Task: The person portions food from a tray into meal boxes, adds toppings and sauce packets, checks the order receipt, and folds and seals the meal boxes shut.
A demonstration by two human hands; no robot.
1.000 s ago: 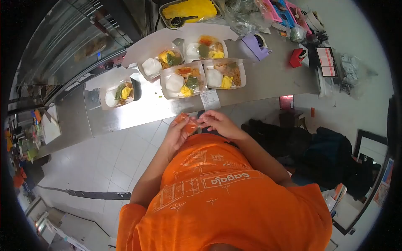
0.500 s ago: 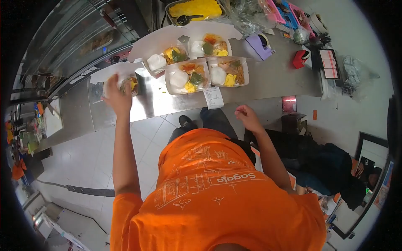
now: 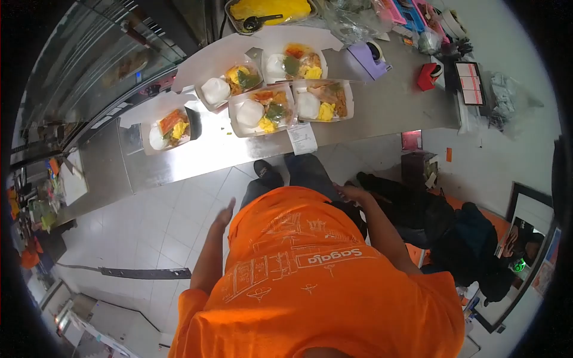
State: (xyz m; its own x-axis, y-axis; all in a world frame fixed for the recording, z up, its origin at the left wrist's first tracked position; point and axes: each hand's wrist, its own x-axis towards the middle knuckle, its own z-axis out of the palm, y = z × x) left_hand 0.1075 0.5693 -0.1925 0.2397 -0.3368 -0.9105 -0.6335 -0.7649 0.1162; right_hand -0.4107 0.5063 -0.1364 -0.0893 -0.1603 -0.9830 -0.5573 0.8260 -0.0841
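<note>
Beside the orange shirt point(image 3: 346, 292) lettered "Sagaja", the left hand point(image 3: 225, 216) hangs spread, but for the right hand point(image 3: 352, 194) I cannot tell.

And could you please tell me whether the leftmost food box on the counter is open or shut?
Open: the leftmost food box has its lid folded back, leaving the orange item and yellow food inside visible.

The orange packet point(image 3: 169, 122), held between both hands one second earlier, lay inside the leftmost food box point(image 3: 145, 140). The left hand point(image 3: 224, 215), over that box half a second earlier, had withdrawn to the near side, left of the torso; the right hand point(image 3: 352, 194) had drawn in close to the right hip.
</note>
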